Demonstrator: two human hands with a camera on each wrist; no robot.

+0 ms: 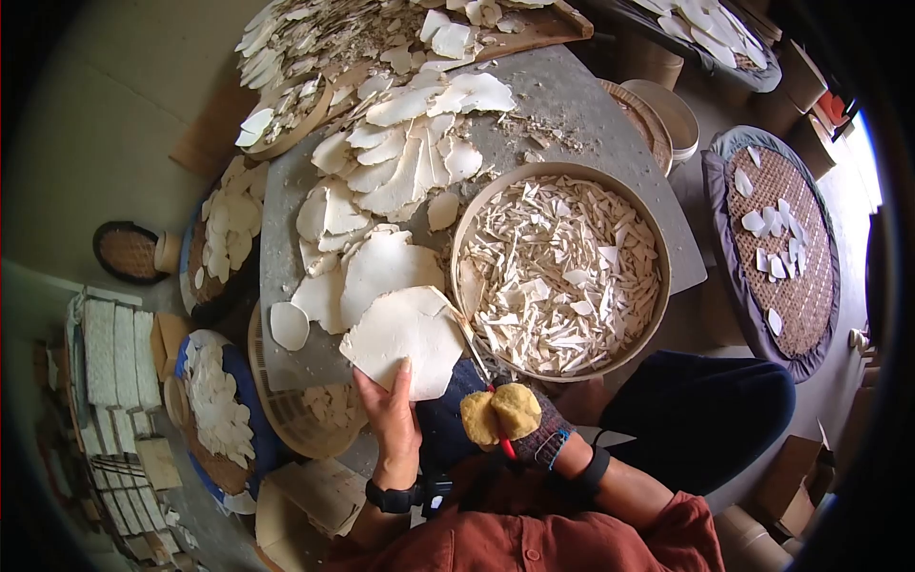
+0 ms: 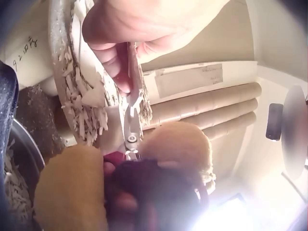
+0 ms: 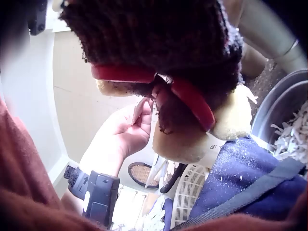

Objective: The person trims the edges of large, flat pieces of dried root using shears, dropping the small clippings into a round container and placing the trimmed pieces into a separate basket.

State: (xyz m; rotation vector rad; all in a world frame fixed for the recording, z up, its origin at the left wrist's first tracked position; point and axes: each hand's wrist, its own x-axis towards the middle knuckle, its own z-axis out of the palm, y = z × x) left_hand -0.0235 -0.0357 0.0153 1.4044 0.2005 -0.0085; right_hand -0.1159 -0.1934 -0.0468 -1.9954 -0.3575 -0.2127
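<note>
My left hand pinches a broad, flat, cream-white slab by its near edge, thumb on top. A gloved right hand grips red-handled scissors, whose handles are padded with yellow sponge. The scissor blades lie along the slab's right edge in the head view. In the left wrist view, the metal blades point up toward the left fingers and meet the slab's edge. From the right wrist view, the red handles show under the dark knitted glove.
Beside the slab stands a round tub full of narrow white offcuts. Larger white slabs are heaped on the grey table. Woven trays with pale pieces stand on both sides. A plastic basket sits below the table's left edge.
</note>
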